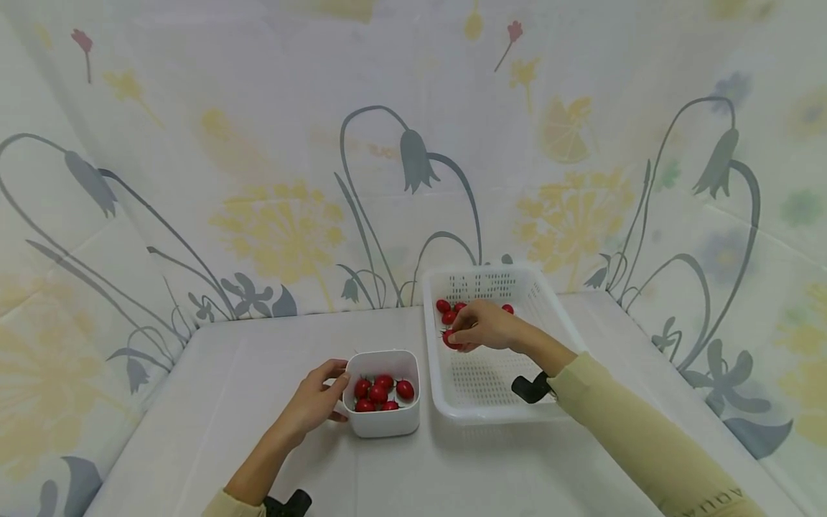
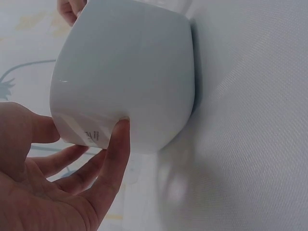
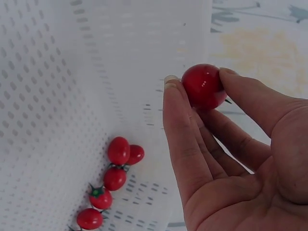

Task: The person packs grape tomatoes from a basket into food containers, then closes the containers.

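In the right wrist view, a red cherry tomato (image 3: 203,85) is pinched between the thumb and fingertips of my right hand (image 1: 487,324). That hand is over the left part of a white perforated basket (image 1: 484,380). Below it, several more cherry tomatoes (image 3: 115,179) lie on the basket floor, some with green stems. My left hand (image 1: 313,402) holds the left side of a small white square container (image 1: 386,425), thumb near the rim and fingers against the outer wall. Inside the container rest several cherry tomatoes (image 1: 378,394).
Container and basket stand side by side on a white-covered table (image 1: 258,359), the container on the left and nearer to me. Behind the table hangs a flower-printed cloth (image 1: 278,143). A black wrist device (image 1: 531,388) is on the right arm, above the basket's near part.
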`<state>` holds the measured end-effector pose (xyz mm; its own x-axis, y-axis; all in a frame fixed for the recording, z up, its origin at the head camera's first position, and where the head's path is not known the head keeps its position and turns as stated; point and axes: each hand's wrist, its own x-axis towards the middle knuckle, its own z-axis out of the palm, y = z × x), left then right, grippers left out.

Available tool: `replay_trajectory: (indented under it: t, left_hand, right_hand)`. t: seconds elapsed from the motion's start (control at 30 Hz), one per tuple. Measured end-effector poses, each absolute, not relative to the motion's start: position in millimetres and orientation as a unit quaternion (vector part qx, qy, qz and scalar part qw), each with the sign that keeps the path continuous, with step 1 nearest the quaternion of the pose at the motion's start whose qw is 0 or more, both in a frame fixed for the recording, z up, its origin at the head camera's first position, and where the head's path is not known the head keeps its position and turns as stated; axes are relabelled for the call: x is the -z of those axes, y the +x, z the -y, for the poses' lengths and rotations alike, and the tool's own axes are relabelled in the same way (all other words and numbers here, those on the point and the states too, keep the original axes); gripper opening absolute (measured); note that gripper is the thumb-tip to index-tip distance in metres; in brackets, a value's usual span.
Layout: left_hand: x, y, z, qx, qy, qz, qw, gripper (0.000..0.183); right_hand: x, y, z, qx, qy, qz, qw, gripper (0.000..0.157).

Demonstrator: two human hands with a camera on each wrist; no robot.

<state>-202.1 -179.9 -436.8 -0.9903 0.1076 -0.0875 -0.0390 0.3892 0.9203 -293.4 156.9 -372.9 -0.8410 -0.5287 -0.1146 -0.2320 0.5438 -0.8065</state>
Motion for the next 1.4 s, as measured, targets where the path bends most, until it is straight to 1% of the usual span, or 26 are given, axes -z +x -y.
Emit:
replay_trajectory:
  t: [0.4, 0.77, 1.4]
  left_hand:
    - [435, -202, 179, -0.553, 0.023, -0.83, 0.065, 0.035]
    - [435, -201, 179, -0.55, 0.022, -0.832, 0.068, 0.035]
    - [435, -201, 179, -0.549, 0.018, -0.833, 0.068, 0.034]
  right_hand:
    - [358, -274, -153, 0.441, -0.255, -0.845, 0.161, 0.018]
    - [355, -255, -136, 0.452, -0.255, -0.84, 0.16, 0.019]
    - [381, -227, -77, 0.456, -0.276, -0.843, 0.066, 0.014]
